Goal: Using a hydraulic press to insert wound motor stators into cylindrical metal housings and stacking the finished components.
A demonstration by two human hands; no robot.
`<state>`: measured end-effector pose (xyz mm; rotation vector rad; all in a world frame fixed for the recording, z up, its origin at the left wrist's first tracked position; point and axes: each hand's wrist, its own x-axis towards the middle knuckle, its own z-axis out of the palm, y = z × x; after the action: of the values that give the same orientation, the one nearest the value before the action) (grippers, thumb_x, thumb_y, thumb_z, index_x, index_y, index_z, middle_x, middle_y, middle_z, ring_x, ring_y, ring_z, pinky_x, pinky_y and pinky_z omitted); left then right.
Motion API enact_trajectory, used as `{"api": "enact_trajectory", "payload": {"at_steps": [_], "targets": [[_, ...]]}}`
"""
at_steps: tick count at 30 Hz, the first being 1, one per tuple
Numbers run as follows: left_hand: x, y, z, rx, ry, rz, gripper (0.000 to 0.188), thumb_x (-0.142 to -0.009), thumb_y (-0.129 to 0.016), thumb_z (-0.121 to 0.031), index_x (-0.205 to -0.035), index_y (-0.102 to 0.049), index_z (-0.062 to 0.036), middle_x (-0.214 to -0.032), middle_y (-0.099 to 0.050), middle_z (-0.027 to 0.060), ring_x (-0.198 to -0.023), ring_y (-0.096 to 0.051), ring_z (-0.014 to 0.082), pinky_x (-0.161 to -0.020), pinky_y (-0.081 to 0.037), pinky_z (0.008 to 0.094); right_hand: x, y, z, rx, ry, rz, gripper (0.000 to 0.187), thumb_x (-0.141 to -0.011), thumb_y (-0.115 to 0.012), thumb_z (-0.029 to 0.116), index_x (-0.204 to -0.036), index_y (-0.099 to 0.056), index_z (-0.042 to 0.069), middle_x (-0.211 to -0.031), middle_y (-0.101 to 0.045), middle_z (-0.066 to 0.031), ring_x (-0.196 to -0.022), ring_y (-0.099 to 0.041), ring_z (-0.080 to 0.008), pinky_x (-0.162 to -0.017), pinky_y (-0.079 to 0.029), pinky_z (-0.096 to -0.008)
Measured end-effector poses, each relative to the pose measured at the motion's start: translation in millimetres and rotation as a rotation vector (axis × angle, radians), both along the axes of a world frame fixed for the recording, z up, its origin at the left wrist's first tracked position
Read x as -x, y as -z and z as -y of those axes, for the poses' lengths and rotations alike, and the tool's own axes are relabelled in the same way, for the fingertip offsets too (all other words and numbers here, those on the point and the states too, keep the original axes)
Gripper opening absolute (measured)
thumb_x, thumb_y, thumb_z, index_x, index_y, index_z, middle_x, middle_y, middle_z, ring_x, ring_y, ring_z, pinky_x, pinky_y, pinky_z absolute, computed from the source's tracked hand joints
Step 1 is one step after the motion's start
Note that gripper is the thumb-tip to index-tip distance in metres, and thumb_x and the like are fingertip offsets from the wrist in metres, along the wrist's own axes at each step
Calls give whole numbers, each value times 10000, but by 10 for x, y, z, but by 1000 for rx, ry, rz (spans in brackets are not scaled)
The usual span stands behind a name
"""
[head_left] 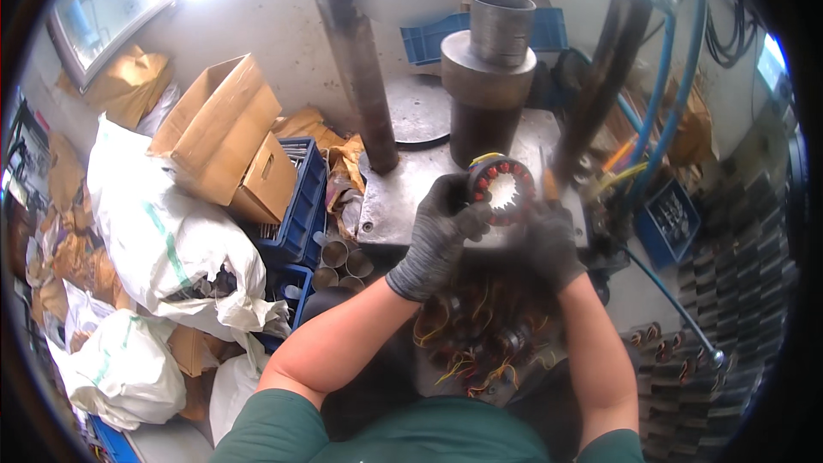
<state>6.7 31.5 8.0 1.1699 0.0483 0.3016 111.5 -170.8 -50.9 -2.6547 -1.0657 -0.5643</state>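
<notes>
In front of the press, my left hand [441,227], in a grey and black glove, is closed around the side of a motor stator [506,166]. The stator is a dark ring with red slot liners inside and some yellow wire at its top; its open face is turned toward me. Also gloved, my right hand [553,238] is at the stator's right side and somewhat blurred. From it rises a thin-bladed tool with an orange handle [549,189], blade up; its exact kind is unclear. Below both hands lie several stators with loose coloured wires [480,326].
A metal press bed [403,210] carries a stepped steel cylinder [489,90] between two pillars [356,60]. Left are cardboard boxes [219,137], blue crates [313,197], metal rings [334,253] and white sacks [163,223]. A blue bin [669,221] and blue hoses [693,60] are right.
</notes>
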Motion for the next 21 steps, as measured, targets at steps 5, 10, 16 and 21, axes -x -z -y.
{"api": "enact_trajectory", "payload": {"at_steps": [5,10,16,21], "targets": [[7,19,-13,-107,-38,61,534,-889,-813,-201,-1292,-541,19,-1083,-650,84,-880,-631,114,-755,-555,268,-140,-14,-16,89,94,88,404,-791,-612,101,-1187,-689,83,-1144,-689,-166,-1086,-623,-367,-966,-471,-497],[86,37,63,-388,-137,99,580,-893,-818,-144,-1349,-489,-2,-1156,-625,87,-996,-625,131,-883,-549,297,256,-283,-86,-1109,-159,-833,570,-1018,-618,371,-1499,-512,85,-1414,-604,-136,-1224,-614,-294,-980,-508,-454],[204,-85,359,-495,152,251,607,-900,-791,-75,-1427,-489,-80,-1136,-655,79,-990,-666,144,-896,-552,321,681,-500,-169,-1424,-509,-1369,718,-986,-644,412,-1565,-392,69,-1483,-526,-132,-1300,-582,-272,-1084,-494,-426],[266,-219,340,-604,234,244,491,-895,-767,-25,-1348,-576,-46,-978,-687,79,-795,-689,156,-733,-566,334,609,-374,13,-1451,-364,-1428,629,-939,-671,393,-1444,-534,45,-1335,-646,-123,-1198,-651,-247,-1021,-554,-430]]}}
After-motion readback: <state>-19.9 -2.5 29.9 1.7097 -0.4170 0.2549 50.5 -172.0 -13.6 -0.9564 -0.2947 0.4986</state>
